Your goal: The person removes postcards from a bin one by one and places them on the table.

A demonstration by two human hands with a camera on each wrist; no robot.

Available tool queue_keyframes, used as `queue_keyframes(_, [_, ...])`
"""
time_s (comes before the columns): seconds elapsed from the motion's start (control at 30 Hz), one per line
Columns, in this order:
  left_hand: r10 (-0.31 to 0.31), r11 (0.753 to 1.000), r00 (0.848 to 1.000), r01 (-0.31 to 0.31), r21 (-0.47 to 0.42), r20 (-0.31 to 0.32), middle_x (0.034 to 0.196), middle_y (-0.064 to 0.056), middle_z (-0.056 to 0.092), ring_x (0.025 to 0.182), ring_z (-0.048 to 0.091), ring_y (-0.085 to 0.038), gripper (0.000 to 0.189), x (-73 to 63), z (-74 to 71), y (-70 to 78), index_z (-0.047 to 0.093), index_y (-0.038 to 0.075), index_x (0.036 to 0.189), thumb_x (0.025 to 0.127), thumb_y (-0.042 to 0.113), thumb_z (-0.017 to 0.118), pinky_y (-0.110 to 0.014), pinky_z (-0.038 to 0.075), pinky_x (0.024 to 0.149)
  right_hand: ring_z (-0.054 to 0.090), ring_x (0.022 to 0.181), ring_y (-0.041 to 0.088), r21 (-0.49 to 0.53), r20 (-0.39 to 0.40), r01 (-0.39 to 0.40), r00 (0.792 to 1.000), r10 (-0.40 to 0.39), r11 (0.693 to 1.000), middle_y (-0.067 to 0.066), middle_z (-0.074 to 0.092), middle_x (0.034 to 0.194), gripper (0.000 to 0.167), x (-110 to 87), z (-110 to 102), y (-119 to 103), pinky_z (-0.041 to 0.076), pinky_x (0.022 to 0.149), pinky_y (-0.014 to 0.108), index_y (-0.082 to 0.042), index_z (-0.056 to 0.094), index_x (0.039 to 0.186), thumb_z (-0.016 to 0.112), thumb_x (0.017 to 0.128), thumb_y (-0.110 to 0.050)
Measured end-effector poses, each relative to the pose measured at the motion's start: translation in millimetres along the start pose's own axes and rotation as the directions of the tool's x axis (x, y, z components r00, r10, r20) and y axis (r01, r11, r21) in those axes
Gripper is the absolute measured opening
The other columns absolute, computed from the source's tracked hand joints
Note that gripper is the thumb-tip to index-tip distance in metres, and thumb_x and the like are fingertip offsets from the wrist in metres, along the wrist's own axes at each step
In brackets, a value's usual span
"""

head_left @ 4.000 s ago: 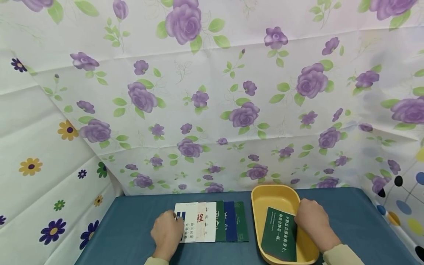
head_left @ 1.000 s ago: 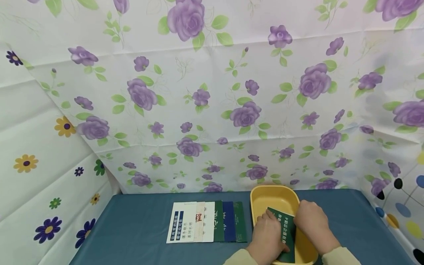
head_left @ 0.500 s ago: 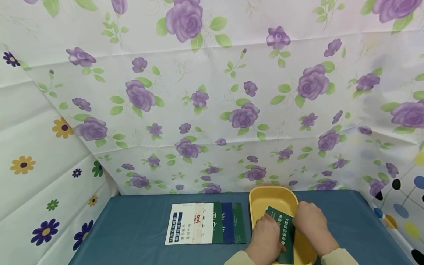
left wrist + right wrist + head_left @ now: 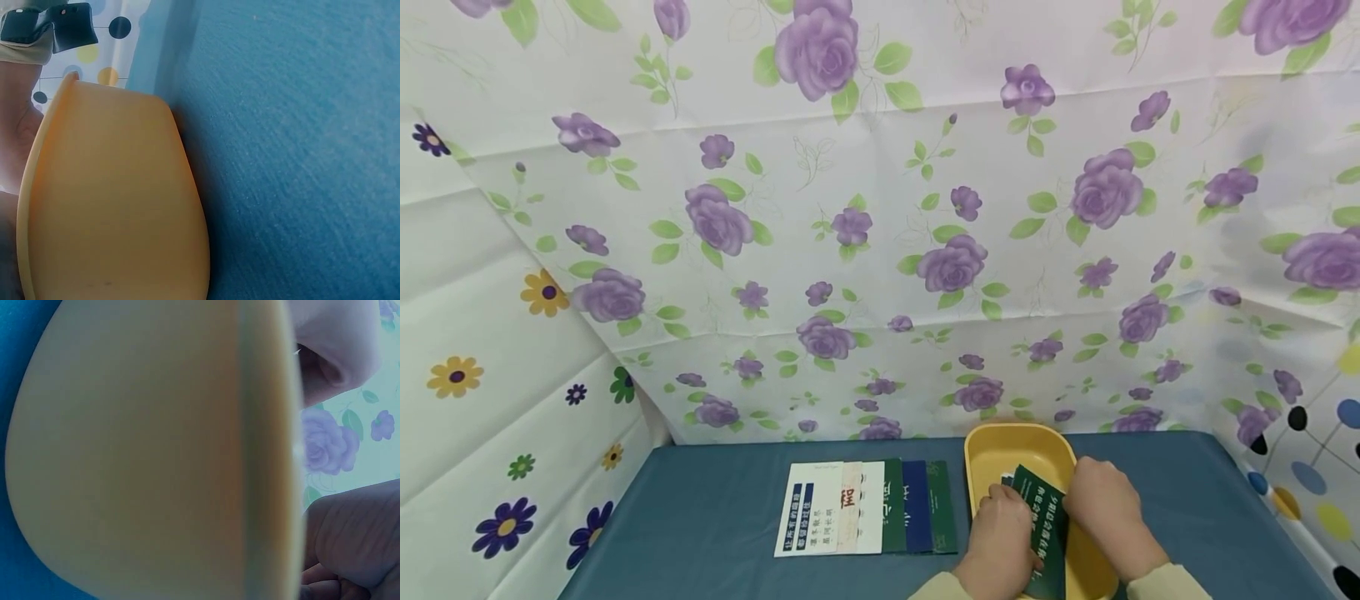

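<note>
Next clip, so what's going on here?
A person's left hand pinches a green printed card at the yellow plastic tray, while the right hand holds the tray's right rim. Whether the card is lifted clear is hard to tell. Left of the tray, a row of overlapping printed cards lies on the blue tabletop.

You have two hands (image 4: 1000, 533), one yellow tray (image 4: 1028, 448), one table (image 4: 700, 517), six overlapping cards (image 4: 871, 525) in a row, and at least one green card (image 4: 1054, 542) in the tray (anything beneath it you can't count).
</note>
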State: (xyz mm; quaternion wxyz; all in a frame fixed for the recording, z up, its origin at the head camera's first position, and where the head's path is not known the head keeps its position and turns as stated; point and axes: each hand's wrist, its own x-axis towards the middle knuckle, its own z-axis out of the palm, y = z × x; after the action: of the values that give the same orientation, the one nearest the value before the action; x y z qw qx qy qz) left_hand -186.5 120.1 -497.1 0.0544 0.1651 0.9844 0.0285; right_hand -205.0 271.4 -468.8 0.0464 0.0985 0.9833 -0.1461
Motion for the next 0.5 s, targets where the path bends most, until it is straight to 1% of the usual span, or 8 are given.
queue_keyframes(0.07, [-0.003,0.999,1.000,0.002,-0.040,-0.024,0.097,-0.005,0.057,0.072,0.057,-0.011,0.081,0.1,-0.2,-0.8,0.055,0.005,0.122,0.063,0.054,0.080,-0.019,0.051,0.063,0.060,0.058,0.027,0.004,0.001,-0.001,1.000,0.001,1.000,0.014,0.061,0.067,0.011,-0.5,-0.6,-0.6,0.044,0.045,0.041,0.003,0.061,0.078,0.064,0.075,-0.007])
queue_keyframes(0.17, [-0.004,0.997,0.997,-0.002,-0.080,-0.081,0.085,-0.003,0.055,0.069,0.057,-0.010,0.067,-0.8,-0.7,-1.8,0.055,0.006,0.112,0.064,0.042,0.084,-0.020,0.051,0.061,0.059,0.058,0.027,0.002,-0.001,0.000,1.000,0.000,1.000,0.014,0.061,0.067,0.010,-1.2,-1.6,-1.2,0.044,0.045,0.040,0.003,0.061,0.078,0.064,0.076,-0.007])
queue_keyframes(0.27, [0.012,0.997,0.991,-0.022,-0.071,-0.134,0.077,-0.001,0.054,0.064,0.056,-0.009,0.058,-2.4,-0.5,-2.8,0.054,0.006,0.106,0.065,0.036,0.084,-0.020,0.050,0.057,0.060,0.058,0.027,-0.005,0.004,-0.002,1.000,0.002,1.000,0.014,0.061,0.067,0.010,-1.8,-2.5,-1.7,0.044,0.045,0.041,0.003,0.061,0.078,0.063,0.076,-0.007])
queue_keyframes(0.33, [0.023,0.997,0.989,-0.034,-0.072,-0.145,0.076,-0.001,0.055,0.063,0.056,-0.008,0.057,-4.1,-0.8,-3.3,0.053,0.006,0.106,0.067,0.035,0.083,-0.020,0.050,0.056,0.060,0.058,0.026,-0.008,0.007,-0.003,1.000,0.003,1.000,0.013,0.061,0.067,0.010,-2.2,-2.8,-2.3,0.045,0.046,0.041,0.002,0.061,0.078,0.062,0.076,-0.007])
queue_keyframes(0.43, [0.043,0.997,0.984,-0.054,-0.060,-0.175,0.075,-0.001,0.056,0.061,0.057,-0.008,0.049,-6.1,-1.1,-3.4,0.054,0.005,0.107,0.073,0.030,0.079,-0.020,0.049,0.053,0.060,0.058,0.026,-0.007,0.010,0.000,1.000,0.000,1.000,0.013,0.061,0.067,0.009,-2.5,-3.3,-2.9,0.044,0.046,0.041,0.002,0.061,0.078,0.062,0.076,-0.007])
queue_keyframes(0.5, [0.061,0.997,0.977,-0.070,-0.036,-0.206,0.074,-0.001,0.057,0.058,0.057,-0.008,0.042,-7.5,-1.4,-3.2,0.055,0.004,0.106,0.077,0.026,0.075,-0.020,0.048,0.051,0.060,0.058,0.026,-0.008,0.008,0.002,1.000,-0.002,1.000,0.014,0.061,0.067,0.010,-2.7,-3.4,-3.3,0.044,0.046,0.041,0.002,0.062,0.078,0.062,0.076,-0.007])
